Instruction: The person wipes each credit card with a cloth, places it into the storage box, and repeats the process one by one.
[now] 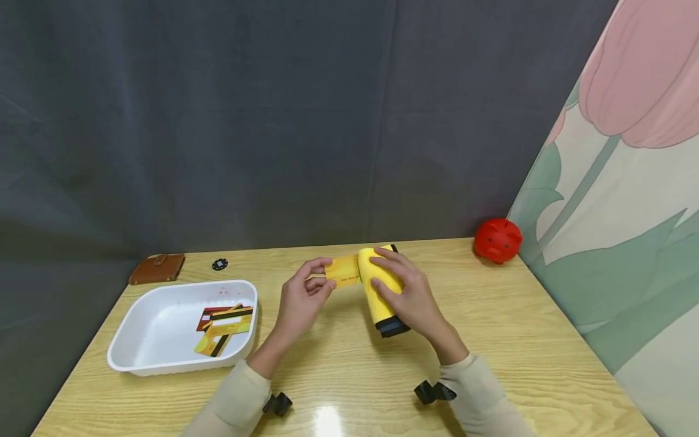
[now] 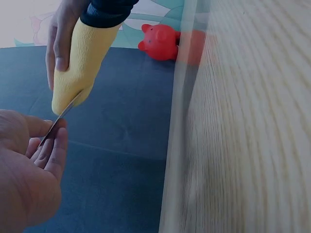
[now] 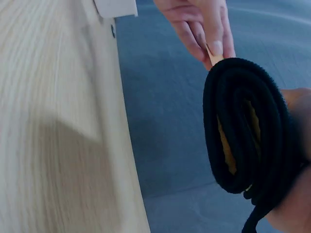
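Note:
My left hand (image 1: 300, 300) pinches a yellow bank card (image 1: 343, 271) by its left end, thumb against fingers. The card's right edge meets a rolled yellow cloth (image 1: 377, 297) with black edging, held by my right hand (image 1: 406, 288) with its fingers curled over the roll. In the left wrist view the card (image 2: 60, 116) goes in at the cloth's fold; how deep is hidden. The right wrist view shows the roll's black-edged end (image 3: 243, 126) with its wound layers. Both hands hold these above the table.
Left on the wooden table (image 1: 338, 376), a white plastic tray (image 1: 147, 328) holds several cards (image 1: 226, 321). Behind it lie a brown leather wallet (image 1: 158, 269) and a black poker chip (image 1: 219, 264). A red piggy bank (image 1: 497, 241) stands at the back right, near the wall.

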Demonstrator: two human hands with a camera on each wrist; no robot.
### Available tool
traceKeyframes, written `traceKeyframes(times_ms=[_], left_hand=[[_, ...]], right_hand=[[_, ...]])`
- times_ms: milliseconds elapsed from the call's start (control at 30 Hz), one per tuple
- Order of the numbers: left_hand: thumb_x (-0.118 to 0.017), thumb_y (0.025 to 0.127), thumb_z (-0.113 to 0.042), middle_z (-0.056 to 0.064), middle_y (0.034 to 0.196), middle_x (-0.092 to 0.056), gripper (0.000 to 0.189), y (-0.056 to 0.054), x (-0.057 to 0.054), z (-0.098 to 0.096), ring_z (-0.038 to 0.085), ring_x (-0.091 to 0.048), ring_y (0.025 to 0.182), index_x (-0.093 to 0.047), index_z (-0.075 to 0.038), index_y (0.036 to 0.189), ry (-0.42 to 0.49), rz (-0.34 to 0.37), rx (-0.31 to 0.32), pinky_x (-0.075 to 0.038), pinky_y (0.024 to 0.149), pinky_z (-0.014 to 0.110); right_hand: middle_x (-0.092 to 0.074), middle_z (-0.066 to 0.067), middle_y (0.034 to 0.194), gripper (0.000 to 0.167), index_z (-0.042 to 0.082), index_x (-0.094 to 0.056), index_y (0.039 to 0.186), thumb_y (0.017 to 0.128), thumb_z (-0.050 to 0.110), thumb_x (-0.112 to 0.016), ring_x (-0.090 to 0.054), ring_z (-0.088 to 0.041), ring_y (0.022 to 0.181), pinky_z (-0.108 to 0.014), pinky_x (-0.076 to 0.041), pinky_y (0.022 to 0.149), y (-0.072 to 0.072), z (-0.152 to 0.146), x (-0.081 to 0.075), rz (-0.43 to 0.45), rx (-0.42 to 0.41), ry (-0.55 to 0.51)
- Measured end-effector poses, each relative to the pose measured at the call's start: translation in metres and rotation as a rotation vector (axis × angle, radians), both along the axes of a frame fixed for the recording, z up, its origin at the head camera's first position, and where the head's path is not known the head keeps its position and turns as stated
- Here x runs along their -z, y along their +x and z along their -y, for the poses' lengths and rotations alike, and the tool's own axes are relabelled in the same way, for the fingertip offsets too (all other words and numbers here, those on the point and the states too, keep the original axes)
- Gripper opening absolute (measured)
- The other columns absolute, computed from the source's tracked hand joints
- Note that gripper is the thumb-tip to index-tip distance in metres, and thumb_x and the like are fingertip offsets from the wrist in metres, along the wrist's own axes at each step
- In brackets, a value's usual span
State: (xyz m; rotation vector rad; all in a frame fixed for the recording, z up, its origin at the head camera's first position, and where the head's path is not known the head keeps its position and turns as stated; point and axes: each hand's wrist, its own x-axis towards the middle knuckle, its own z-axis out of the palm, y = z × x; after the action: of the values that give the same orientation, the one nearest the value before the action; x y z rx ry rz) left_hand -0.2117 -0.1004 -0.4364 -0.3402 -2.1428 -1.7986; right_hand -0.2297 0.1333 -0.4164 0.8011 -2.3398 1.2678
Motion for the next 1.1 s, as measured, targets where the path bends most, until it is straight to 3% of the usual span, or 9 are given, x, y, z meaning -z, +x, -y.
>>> traceKeyframes(times_ms=[133, 400, 633, 833, 1100], left_hand=[[-0.075, 0.091, 0.001, 0.014, 0.115, -0.066, 0.041, 0.001, 0.000, -0.003, 0.024, -0.077, 0.097, -0.067, -0.013, 0.129, -0.003, -0.014, 0.018, -0.062, 0.080, 0.022], [-0.072, 0.094, 0.001, 0.016, 0.119, -0.066, 0.039, 0.002, 0.002, -0.005, 0.031, -0.076, 0.102, -0.064, -0.010, 0.131, -0.010, -0.034, 0.036, -0.062, 0.083, 0.023], [-0.070, 0.095, 0.002, 0.014, 0.118, -0.066, 0.038, 0.002, 0.003, -0.005, 0.027, -0.076, 0.102, -0.064, -0.011, 0.130, 0.010, -0.016, 0.053, -0.062, 0.083, 0.023], [-0.071, 0.093, 0.004, 0.015, 0.117, -0.068, 0.038, 0.001, 0.002, -0.004, 0.024, -0.076, 0.100, -0.064, -0.009, 0.128, -0.007, -0.054, 0.068, -0.062, 0.082, 0.023], [-0.072, 0.092, 0.007, 0.020, 0.114, -0.068, 0.036, 0.002, 0.000, -0.003, 0.031, -0.077, 0.097, -0.065, -0.004, 0.125, -0.047, -0.120, 0.091, -0.063, 0.086, 0.030]], right_hand=[[-0.060, -0.005, 0.148, 0.040, 0.012, -0.070, 0.132, 0.092, 0.008, -0.077, -0.055, -0.030, 0.141, -0.052, -0.050, 0.111, 0.004, 0.008, 0.003, -0.012, -0.022, 0.025], [-0.060, -0.005, 0.148, 0.042, 0.013, -0.070, 0.133, 0.092, 0.008, -0.077, -0.055, -0.030, 0.141, -0.051, -0.051, 0.110, 0.014, 0.021, 0.004, -0.056, -0.083, 0.060], [-0.060, -0.006, 0.148, 0.040, 0.011, -0.071, 0.132, 0.092, 0.007, -0.077, -0.056, -0.031, 0.140, -0.049, -0.054, 0.107, 0.017, 0.025, 0.004, -0.082, -0.105, 0.078], [-0.061, -0.007, 0.146, 0.040, 0.011, -0.072, 0.129, 0.091, 0.006, -0.079, -0.058, -0.031, 0.138, -0.049, -0.054, 0.106, 0.014, 0.024, 0.003, -0.121, -0.078, 0.079], [-0.063, -0.008, 0.145, 0.038, 0.011, -0.073, 0.128, 0.091, 0.007, -0.079, -0.057, -0.033, 0.138, -0.051, -0.051, 0.110, 0.006, 0.012, 0.002, -0.094, 0.007, 0.065]])
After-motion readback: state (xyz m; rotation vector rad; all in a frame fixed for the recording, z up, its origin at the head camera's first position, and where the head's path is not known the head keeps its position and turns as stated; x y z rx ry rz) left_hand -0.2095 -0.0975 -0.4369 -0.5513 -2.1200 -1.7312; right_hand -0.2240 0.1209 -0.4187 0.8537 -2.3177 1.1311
